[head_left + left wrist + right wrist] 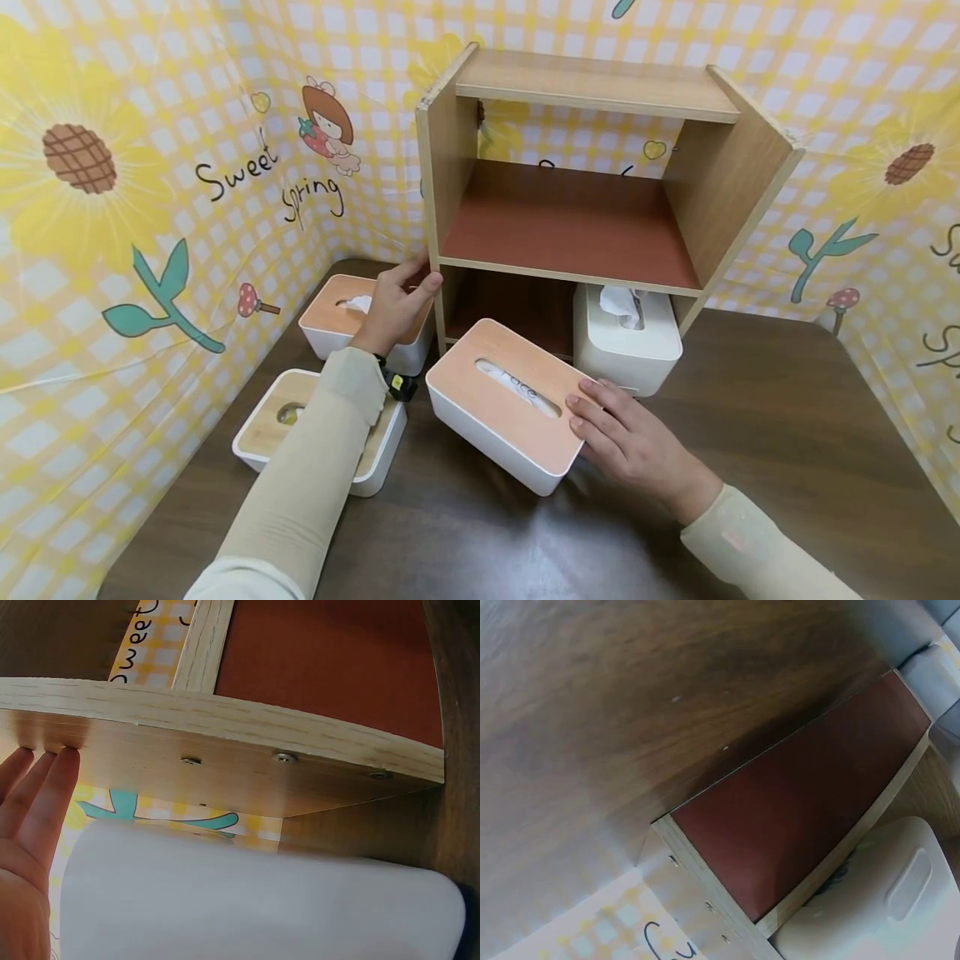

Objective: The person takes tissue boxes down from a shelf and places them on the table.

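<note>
The right hand holds a peach-lidded tissue box by its near right end, the fingers lying over the lid's corner; the thumb is hidden. The box sits in front of the lower opening of a wooden shelf unit, left of the middle. Its long axis runs slantwise, from far left to near right, and the slot in the lid follows the same line. The lid faces up, one long white side faces near and left, and one short end points at the right hand. Whether its base touches the dark table cannot be told.

The left hand has its fingers extended rather than closed round anything, the fingertips touching the outer face of the unit's left side panel.

Inside the lower opening, at the right, a white tissue box stands with its near end jutting out, a tissue rising from its slot. Left of the unit, a second peach-lidded box lies lengthwise left to right, its right end slanting near. On its near side a box with a pale wood lid lies at a similar slant, partly beneath the left sleeve.
</note>
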`<state>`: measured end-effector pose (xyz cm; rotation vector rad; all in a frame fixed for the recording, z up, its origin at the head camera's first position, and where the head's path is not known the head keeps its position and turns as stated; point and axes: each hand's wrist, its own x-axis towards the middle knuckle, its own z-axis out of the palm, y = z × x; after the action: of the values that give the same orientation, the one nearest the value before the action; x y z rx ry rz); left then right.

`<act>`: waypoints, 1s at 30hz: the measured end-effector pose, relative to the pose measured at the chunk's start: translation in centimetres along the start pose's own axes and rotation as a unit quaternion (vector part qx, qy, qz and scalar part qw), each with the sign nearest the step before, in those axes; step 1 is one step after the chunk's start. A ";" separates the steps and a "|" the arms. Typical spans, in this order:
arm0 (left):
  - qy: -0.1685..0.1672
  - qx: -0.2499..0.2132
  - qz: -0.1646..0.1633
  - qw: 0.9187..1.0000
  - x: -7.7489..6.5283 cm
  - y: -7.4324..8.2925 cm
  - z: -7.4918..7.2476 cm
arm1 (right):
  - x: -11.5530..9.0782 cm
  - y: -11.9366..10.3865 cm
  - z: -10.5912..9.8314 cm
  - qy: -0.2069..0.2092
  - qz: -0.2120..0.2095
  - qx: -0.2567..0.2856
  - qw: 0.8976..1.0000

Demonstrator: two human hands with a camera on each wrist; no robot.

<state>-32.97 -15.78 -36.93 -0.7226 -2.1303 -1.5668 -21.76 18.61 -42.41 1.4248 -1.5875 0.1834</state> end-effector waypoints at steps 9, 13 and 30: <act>0.001 0.001 -0.008 1.000 0.1 0.1 0.1 | -0.5 0.2 -0.2 -0.010 -0.011 0.029 0.999; -0.002 0.000 -0.015 1.000 0.0 0.0 0.0 | -0.7 0.1 -0.1 -0.013 -0.014 0.039 0.999; -0.006 -0.002 -0.009 1.000 -0.1 0.0 0.0 | -1.2 -0.5 0.8 -0.045 -0.026 0.053 0.997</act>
<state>-32.91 -15.86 -37.02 -0.7191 -2.1486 -1.5802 -21.91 18.78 -43.90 1.5741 -1.6329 0.1786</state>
